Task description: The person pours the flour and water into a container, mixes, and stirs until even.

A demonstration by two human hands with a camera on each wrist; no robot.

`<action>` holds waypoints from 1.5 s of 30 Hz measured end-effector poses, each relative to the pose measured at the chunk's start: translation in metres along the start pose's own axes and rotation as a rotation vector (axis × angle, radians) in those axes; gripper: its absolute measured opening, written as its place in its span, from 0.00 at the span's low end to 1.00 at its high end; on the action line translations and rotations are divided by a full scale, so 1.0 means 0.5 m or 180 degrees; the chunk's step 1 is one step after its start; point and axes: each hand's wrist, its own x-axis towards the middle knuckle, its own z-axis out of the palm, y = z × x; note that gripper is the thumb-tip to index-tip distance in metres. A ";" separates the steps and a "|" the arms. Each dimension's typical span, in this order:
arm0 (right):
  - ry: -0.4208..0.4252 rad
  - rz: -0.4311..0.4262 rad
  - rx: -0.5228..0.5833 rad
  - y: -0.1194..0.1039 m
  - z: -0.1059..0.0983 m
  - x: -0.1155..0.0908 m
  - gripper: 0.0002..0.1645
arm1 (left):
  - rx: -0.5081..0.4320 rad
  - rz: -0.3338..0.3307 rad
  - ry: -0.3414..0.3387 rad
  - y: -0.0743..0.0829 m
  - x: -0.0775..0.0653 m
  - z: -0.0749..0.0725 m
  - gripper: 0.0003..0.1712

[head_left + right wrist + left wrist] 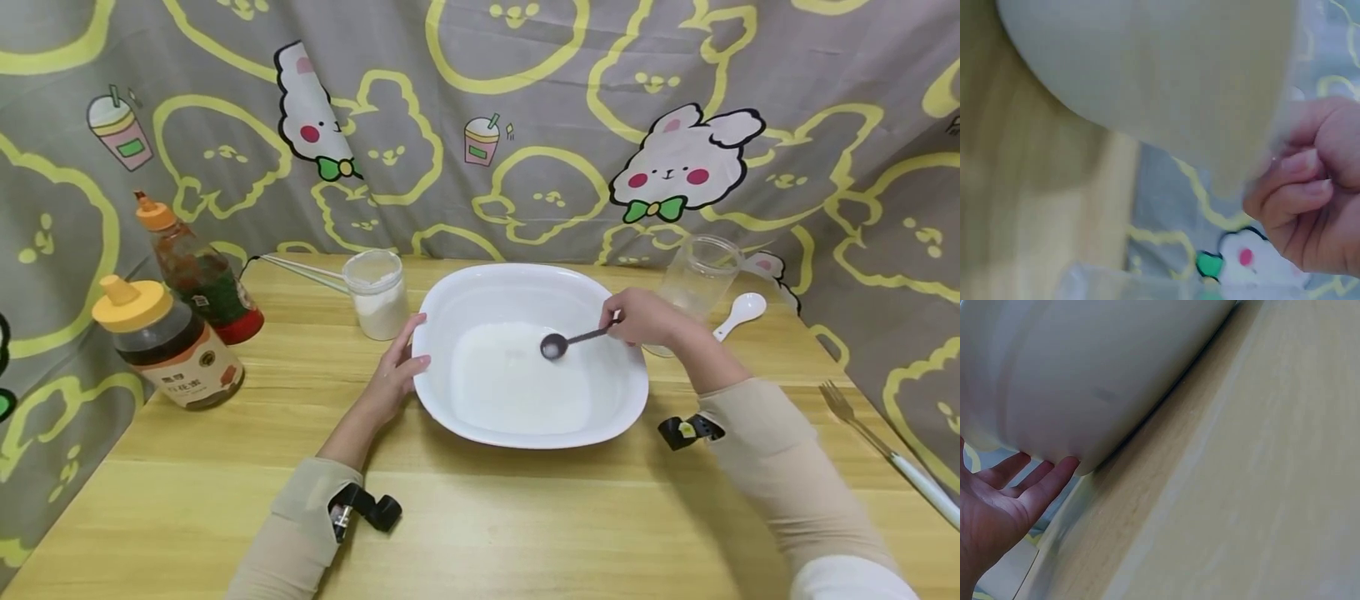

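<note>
A white oval-cornered basin stands mid-table with a whitish layer across its bottom. My left hand grips its left rim, two fingertips showing over the edge. From below, in the left wrist view, several fingers reach the basin's outer wall. Over the right rim, my right hand holds a small dark round-bowled spoon by its handle. Something whitish shows in the spoon's bowl, low inside the basin. In the right wrist view the basin hides the spoon, while the right hand's curled fingers show.
Left stand a honey-like bottle with yellow cap and a red sauce bottle. Behind the left hand is a jar of white powder, chopsticks beside it. Right are a clear jar, a white spoon and a fork.
</note>
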 end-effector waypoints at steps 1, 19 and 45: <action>0.0072 0.0008 0.0019 -0.003 0.009 0.007 0.07 | 0.0001 -0.0006 -0.0001 0.000 0.000 0.000 0.37; -0.1059 -0.0458 0.0346 -0.017 0.010 -0.021 0.09 | -0.0034 -0.0006 0.0004 0.003 -0.001 -0.001 0.37; -0.0337 -0.0253 0.0075 -0.016 0.013 -0.017 0.07 | -0.0056 0.0005 0.0012 0.000 0.001 0.000 0.37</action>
